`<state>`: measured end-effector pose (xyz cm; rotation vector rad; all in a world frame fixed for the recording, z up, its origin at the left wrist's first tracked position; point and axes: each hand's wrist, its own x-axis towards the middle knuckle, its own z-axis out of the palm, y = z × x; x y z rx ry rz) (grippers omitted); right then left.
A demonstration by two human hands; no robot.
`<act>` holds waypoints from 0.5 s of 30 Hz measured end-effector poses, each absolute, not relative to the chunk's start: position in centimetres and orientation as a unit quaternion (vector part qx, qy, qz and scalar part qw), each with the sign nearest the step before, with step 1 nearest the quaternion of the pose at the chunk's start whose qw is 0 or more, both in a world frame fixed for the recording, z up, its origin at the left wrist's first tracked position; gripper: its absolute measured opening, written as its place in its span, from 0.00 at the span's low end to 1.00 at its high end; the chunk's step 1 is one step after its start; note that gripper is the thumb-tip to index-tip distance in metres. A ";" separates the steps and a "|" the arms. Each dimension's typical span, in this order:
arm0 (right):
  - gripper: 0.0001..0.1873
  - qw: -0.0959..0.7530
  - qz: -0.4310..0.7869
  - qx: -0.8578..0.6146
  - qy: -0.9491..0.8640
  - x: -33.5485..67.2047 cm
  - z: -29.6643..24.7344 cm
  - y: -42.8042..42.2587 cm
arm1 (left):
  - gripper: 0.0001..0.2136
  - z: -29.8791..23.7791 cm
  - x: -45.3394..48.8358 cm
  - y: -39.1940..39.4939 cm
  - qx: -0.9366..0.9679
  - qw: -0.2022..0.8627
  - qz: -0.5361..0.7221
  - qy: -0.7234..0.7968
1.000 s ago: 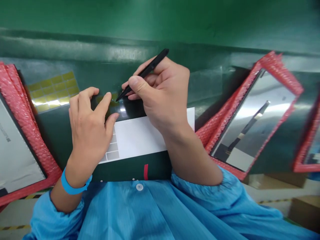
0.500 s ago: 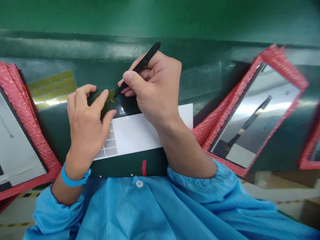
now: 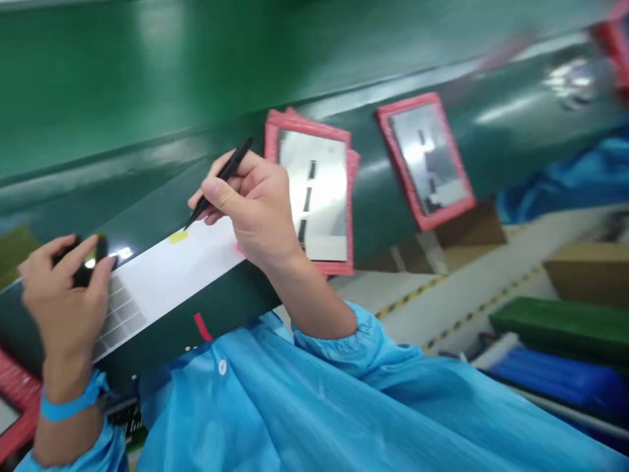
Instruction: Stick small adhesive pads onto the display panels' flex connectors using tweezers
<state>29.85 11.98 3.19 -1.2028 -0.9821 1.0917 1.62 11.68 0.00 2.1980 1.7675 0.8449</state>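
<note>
My right hand [image 3: 255,210] grips black tweezers [image 3: 221,178] like a pen. The tweezers' tip carries a small yellow sticker [image 3: 178,236] just above the white sheet [image 3: 171,272] on the green bench. My left hand [image 3: 61,288] is at the left end of that sheet, fingers curled round a small black part [image 3: 86,262] that they partly hide. Grey squares [image 3: 120,314] are printed on the sheet next to this hand.
Two panels in red bubble wrap lie on the green belt [image 3: 147,98]: one [image 3: 314,193] behind my right wrist, another [image 3: 425,160] farther right. A third red-wrapped piece [image 3: 14,406] shows at the lower left. Boxes and green and blue stacks [image 3: 560,354] sit on the floor at the right.
My head has swung to the right, so the bench looks tilted. The tweezers now carry a yellow sticker away from the black part. My left hand stays on that part.
</note>
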 end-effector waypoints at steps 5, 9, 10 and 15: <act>0.22 0.659 0.319 -0.587 -0.347 40.1 2.9 6.2 | 0.21 2.7 5.5 10.2 0.725 0.070 0.313 0.610; 0.23 0.675 0.275 -0.609 -0.314 44.7 1.3 3.2 | 0.16 3.5 13.4 7.3 0.789 0.117 0.326 0.508; 0.23 0.675 0.278 -0.609 -0.309 45.1 1.0 2.9 | 0.15 3.2 15.6 6.8 0.807 0.141 0.329 0.470; 0.21 0.652 0.321 -0.609 -0.317 45.3 -0.3 2.3 | 0.13 0.8 23.9 5.5 0.854 0.196 0.317 0.364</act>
